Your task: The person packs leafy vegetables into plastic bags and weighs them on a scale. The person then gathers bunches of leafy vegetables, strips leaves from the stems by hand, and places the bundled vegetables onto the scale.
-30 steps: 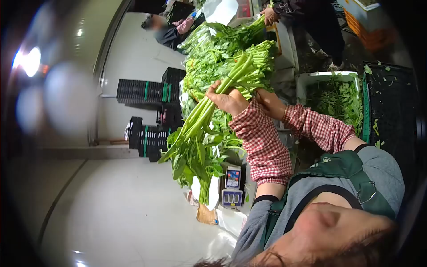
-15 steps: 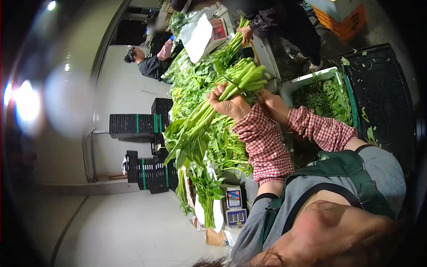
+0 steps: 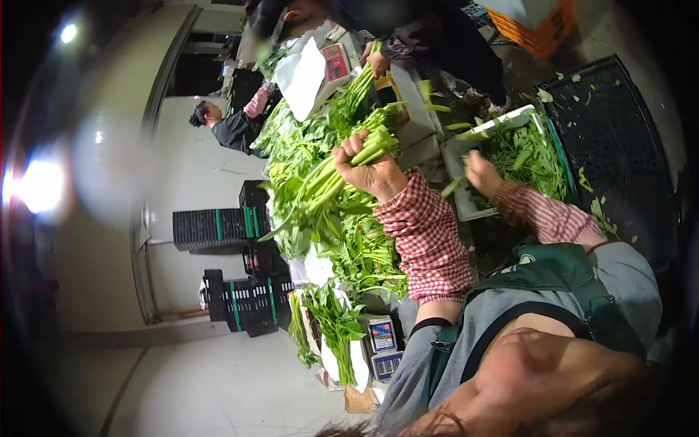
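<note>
My left hand [image 3: 371, 171] is closed around a bunch of leafy greens with thick pale stalks [image 3: 320, 188]. The leaves hang down to the left, over the heaped greens [image 3: 291, 156], and the stalk ends point up and to the right. My right hand [image 3: 484, 176] is apart from the bunch, beside the near edge of a white crate [image 3: 477, 213]; motion blurs its fingers. Loose stalk pieces [image 3: 472, 135] appear in mid-air around it. Loose leaves and cuttings [image 3: 535, 156] lie in that crate.
A co-worker's hand [image 3: 378, 64] grips another bunch near a red-faced scale [image 3: 335, 64]. Another person [image 3: 237, 127] works across the heap. Stacked black crates [image 3: 211, 227] stand beyond. Nearer are another scale [image 3: 381, 335] and a bunch [image 3: 338, 335]. A black crate [image 3: 608, 138] lies right.
My right hand has left the stalk ends and moved right, toward the white crate. The bunch's stalk ends look shorter, and pieces are scattered in the air. My left hand keeps its grip.
</note>
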Available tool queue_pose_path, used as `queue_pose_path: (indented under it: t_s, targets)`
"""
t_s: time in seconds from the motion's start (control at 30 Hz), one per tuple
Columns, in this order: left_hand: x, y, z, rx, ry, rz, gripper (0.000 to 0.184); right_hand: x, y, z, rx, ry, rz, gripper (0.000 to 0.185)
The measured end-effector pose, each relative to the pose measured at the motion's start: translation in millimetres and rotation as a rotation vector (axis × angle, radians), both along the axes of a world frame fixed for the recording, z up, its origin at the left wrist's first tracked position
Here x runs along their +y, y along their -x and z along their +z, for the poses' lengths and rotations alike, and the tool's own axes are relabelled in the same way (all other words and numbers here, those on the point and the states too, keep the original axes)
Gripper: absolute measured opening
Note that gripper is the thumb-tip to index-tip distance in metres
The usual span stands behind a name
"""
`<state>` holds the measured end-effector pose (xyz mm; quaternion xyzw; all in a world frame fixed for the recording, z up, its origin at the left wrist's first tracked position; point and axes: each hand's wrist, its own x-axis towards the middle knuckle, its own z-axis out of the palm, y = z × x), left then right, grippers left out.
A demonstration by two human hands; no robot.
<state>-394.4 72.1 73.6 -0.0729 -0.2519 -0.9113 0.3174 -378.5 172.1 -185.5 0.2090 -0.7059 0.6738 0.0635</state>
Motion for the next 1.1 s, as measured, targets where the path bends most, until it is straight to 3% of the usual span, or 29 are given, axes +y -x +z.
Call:
queue_pose_path:
  t_s: [0.1,0.23,0.37,0.53,0.63,0.73,0.83,1.03,1.1]
  targets:
    - [3.0,-16.3,-0.4,-0.013,0.048,-0.057,0.006,27.9,5.6,-26.7,-0.106,-0.04,-0.085,0.024]
    - [7.2,-59.6,-23.2,-0.142,0.198,-0.194,0.014,48.6,23.7,23.6,-0.163,-0.053,-0.06,0.036]
    - [6.1,-120.8,-35.2,-0.265,0.321,-0.181,0.014,22.5,21.8,18.4,0.05,-0.124,0.049,0.044]
    - [-2.9,-218.7,-32.3,-0.308,0.394,0.021,0.015,-12.4,-44.5,33.0,0.139,-0.293,0.712,0.048]
    - [5.4,-299.8,-5.6,-0.406,0.359,0.155,0.017,-35.0,-114.3,33.3,0.5,-0.134,1.22,0.049]
    - [10.7,-398.4,23.6,-0.523,0.261,0.293,0.016,-54.7,-209.7,56.2,0.472,-0.261,1.771,0.05]
    - [12.6,-512.3,43.5,-0.584,0.233,0.371,0.015,-76.8,-330.9,45.3,0.704,-0.261,2.079,0.056]
    - [12.7,-680.6,26.3,-0.744,0.228,0.511,0.016,-75.5,-579.6,-61.3,0.634,-0.362,2.344,0.073]
    - [16.6,-713.9,-5.9,-0.791,0.251,0.553,0.017,-60.1,-645.4,-123.0,0.385,-0.411,2.272,0.074]
